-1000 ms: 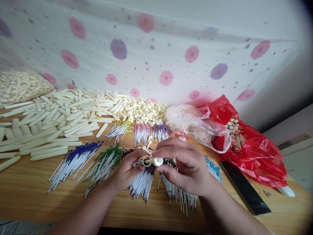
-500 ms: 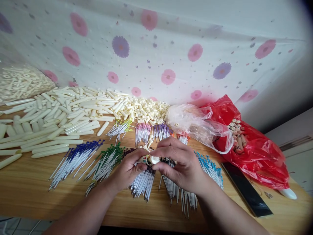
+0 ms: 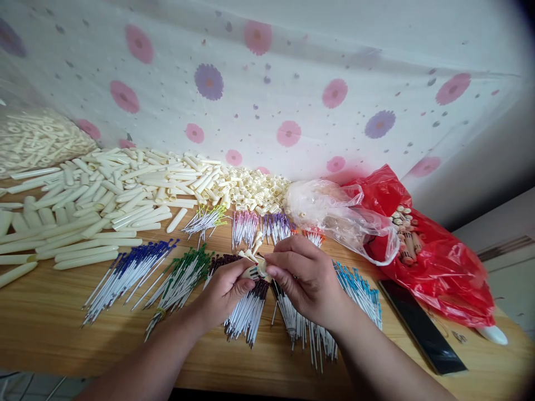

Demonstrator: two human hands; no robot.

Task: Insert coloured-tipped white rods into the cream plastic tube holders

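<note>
My left hand is closed around a short cream slotted pen barrel, held sideways above the table. Dark slots show along its side. At the barrel's right end, my right hand pinches a small cream end piece, partly covered by the fingertips. Whether that piece sits inside the barrel or only against it, I cannot tell. Just behind the fingers lie a few cream plunger-like parts. Below my hands spread dark-tipped white refills, with green-tipped refills to the left and blue-tipped refills to the right.
Cream pen tubes heap up at the left, beside slotted barrels and a clear bag of small parts. Rightward are a clear plastic bag, a red bag with pen parts, and a black flat device.
The barrel has turned in my left hand, so its slots now look dark instead of showing coloured bits. My right fingertips have shifted over its end, covering the round white face.
</note>
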